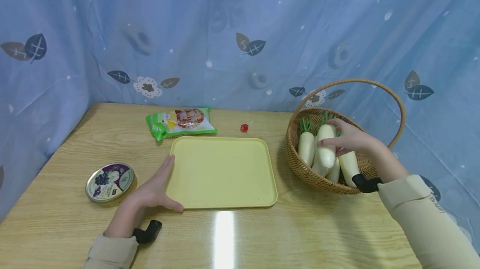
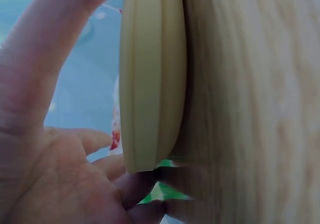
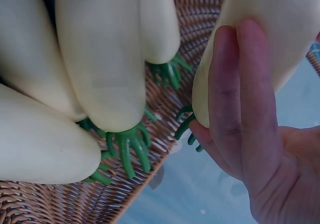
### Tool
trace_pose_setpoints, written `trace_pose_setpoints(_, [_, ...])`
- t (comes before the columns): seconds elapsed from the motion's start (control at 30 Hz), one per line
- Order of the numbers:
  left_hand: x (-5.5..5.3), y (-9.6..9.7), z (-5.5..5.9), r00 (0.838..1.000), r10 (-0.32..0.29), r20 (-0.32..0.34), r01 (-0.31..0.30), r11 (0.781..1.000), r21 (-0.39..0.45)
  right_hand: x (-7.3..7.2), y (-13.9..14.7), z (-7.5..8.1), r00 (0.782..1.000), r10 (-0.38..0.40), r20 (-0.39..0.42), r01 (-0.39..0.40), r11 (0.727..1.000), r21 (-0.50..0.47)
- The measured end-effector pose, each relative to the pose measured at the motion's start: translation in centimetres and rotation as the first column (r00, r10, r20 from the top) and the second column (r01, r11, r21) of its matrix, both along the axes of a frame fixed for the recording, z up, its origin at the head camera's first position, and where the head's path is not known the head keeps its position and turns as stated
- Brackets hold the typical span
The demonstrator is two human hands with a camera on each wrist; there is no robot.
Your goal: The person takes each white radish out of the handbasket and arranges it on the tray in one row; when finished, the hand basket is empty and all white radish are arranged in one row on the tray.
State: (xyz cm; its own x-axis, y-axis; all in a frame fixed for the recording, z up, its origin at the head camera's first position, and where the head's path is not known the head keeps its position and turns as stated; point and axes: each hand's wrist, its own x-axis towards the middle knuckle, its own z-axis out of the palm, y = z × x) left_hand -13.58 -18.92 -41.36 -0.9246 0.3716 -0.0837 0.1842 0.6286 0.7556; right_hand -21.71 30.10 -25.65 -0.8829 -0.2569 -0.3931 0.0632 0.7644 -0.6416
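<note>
My right hand (image 1: 351, 136) grips a white radish (image 1: 327, 158) over the wicker basket (image 1: 316, 180), thumb on one side and fingers on the other. In the right wrist view, straight fingers (image 3: 255, 99) lie along that radish, and green stems show at its end. Several more white radishes (image 1: 306, 148) with green tops lie in the basket. At the left end of the pale yellow tray (image 1: 225, 173), my left hand (image 1: 154, 190) rests with its thumb and fingers spread. The left wrist view shows the tray's edge (image 2: 147, 84) between thumb and fingers.
A round tin (image 1: 110, 182) with a fruit label sits left of my left hand. Behind the tray lie a green-and-white food packet (image 1: 183, 122) and a small red item (image 1: 244, 128). The basket's tall handle (image 1: 352, 80) arches above it. A blue patterned curtain (image 1: 210, 36) hangs behind the table.
</note>
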Motion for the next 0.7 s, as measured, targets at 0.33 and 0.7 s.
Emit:
trace_pose_setpoints(0.33, [-0.2,-0.1,0.4,1.000,-0.001,0.026,0.001,1.000,-0.019,1.9,0.2,0.0,0.996,0.009,-0.089,-0.009,1.000,0.003])
trace_pose_setpoints(0.7, [-0.2,-0.1,0.0,0.999,0.005,0.032,-0.005,1.000,-0.014,4.4,-0.7,0.0,0.986,-0.050,-0.159,0.045,0.998,-0.032])
